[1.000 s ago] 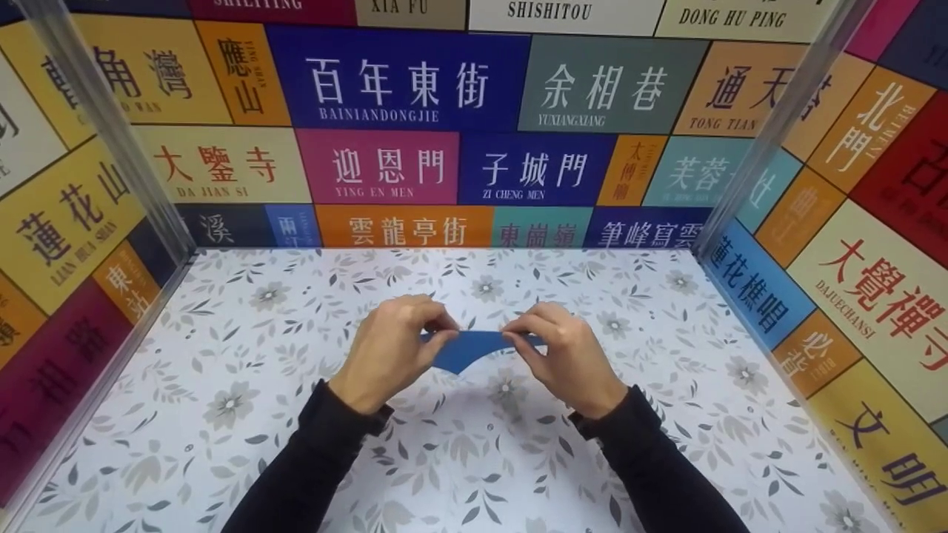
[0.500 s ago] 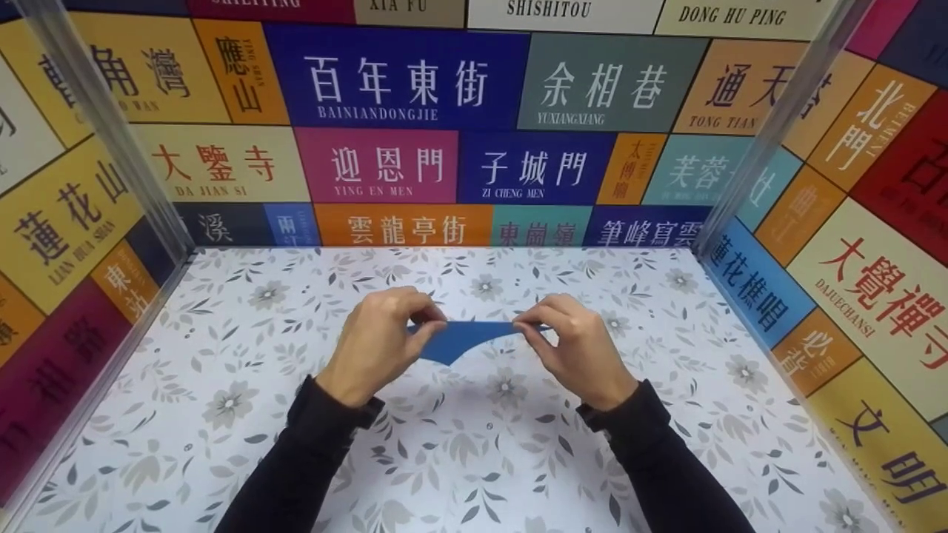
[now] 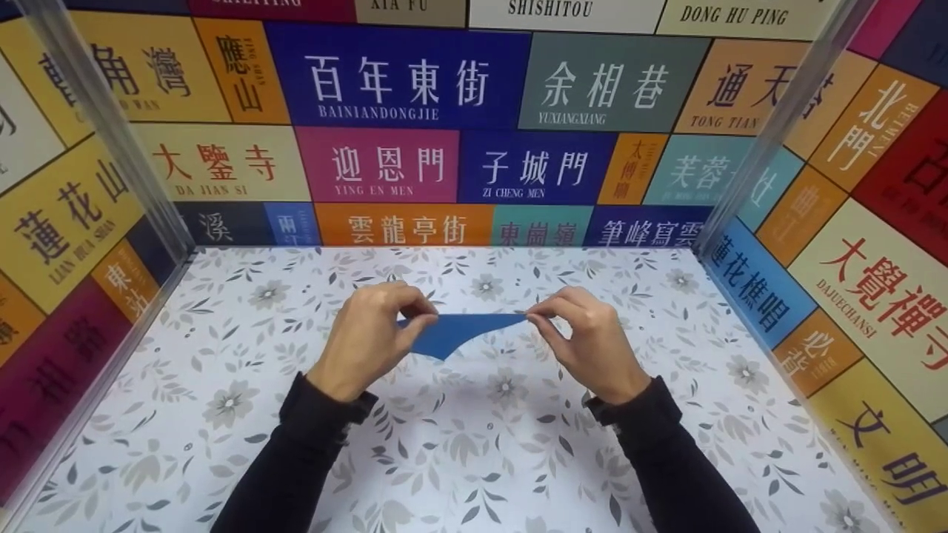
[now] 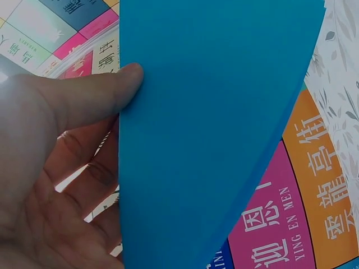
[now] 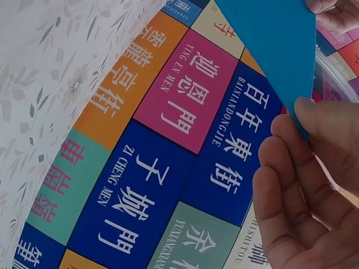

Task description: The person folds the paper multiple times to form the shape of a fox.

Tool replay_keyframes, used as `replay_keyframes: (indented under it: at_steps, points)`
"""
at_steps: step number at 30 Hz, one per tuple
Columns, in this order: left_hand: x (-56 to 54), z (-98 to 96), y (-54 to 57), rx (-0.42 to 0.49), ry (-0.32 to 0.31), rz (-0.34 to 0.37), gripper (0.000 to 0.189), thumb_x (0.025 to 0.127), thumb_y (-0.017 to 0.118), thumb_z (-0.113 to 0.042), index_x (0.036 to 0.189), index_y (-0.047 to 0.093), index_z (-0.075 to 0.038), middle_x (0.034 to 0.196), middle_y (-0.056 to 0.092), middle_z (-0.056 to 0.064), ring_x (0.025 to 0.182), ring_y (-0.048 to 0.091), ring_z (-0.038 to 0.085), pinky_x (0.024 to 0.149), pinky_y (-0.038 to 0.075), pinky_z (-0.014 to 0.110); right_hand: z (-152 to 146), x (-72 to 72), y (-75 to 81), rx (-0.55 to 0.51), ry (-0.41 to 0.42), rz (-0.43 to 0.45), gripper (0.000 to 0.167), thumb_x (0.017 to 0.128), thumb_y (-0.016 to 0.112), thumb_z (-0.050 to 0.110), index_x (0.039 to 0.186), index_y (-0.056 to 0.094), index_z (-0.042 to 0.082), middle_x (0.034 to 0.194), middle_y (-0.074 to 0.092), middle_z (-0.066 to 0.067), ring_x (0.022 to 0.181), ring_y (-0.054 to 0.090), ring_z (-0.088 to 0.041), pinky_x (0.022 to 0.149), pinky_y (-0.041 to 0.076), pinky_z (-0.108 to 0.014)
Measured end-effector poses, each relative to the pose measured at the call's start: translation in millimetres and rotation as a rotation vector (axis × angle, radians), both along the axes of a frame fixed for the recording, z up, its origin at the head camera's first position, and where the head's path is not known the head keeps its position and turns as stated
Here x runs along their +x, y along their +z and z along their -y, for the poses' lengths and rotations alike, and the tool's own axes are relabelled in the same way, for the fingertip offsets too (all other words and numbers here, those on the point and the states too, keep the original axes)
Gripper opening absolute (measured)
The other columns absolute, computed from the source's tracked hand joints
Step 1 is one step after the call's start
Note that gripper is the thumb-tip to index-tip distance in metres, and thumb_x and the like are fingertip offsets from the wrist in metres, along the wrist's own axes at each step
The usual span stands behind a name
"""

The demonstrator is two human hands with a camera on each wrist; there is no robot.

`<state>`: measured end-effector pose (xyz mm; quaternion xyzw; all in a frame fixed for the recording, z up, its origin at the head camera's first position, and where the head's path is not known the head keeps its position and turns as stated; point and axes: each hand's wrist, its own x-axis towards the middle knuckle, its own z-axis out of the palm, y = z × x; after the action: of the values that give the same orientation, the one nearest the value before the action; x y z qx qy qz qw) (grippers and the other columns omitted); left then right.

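Observation:
Between both hands, above the table, is a piece of blue paper (image 3: 452, 333) with a straight top edge and a curved lower edge. In the left wrist view the blue paper (image 4: 207, 112) appears layered along its slanted edge, as if folded. My left hand (image 3: 363, 337) pinches its wide end, the thumb lying on the near face. My right hand (image 3: 592, 340) pinches the narrow pointed tip. From the right wrist view, thumb and index of the right hand (image 5: 314, 179) grip that tip of the blue paper (image 5: 280, 45), and the left hand (image 5: 339, 12) shows at the paper's other end.
The table (image 3: 474, 444) has a white cover printed with grey leaves and flowers. Upright panels with coloured blocks of Chinese lettering stand at the back (image 3: 392, 81), left (image 3: 74, 222) and right (image 3: 859, 296). Clear strips run up the two back corners.
My hands have drawn apart and moved slightly away from me. The right hand has slid outward along the paper's top edge to its tip, so more of the paper shows.

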<state>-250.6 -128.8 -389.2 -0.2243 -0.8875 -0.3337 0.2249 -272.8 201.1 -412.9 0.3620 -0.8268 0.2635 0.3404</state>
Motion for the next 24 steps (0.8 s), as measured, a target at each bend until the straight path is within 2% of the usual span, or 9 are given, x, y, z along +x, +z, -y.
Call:
replay_keyframes:
  at_steps: [6,13,24]
  points:
    - [-1.0,3.0,0.8,0.007,0.018,0.019,0.007,0.099,0.094,-0.011,0.103,0.091,-0.015,0.099,0.087,0.003,0.089,0.08,0.018,0.084,0.068,0.039,-7,-1.8,2.6,-0.018,-0.021,0.01,0.006,0.102,0.089,0.004,0.107,0.087,0.007,0.1,0.082,-0.006,0.095,0.08,-0.022,0.084,0.068,-0.037]
    - [-1.2,7.7,3.3,-0.008,0.066,-0.023,0.005,0.098,0.094,-0.009,0.1,0.09,-0.012,0.098,0.087,0.005,0.089,0.081,0.021,0.085,0.068,0.039,-16,-5.0,4.2,-0.039,-0.066,-0.002,0.006,0.101,0.09,0.004,0.106,0.087,0.006,0.097,0.082,-0.008,0.092,0.079,-0.022,0.081,0.066,-0.037]
    - [-2.4,12.3,6.2,0.017,0.078,-0.006,0.006,0.099,0.094,-0.009,0.104,0.091,-0.012,0.101,0.088,0.006,0.092,0.082,0.023,0.089,0.07,0.041,-17,-4.1,9.1,-0.043,-0.092,0.025,0.006,0.103,0.089,0.006,0.108,0.088,0.009,0.1,0.083,-0.008,0.094,0.081,-0.022,0.087,0.066,-0.035]
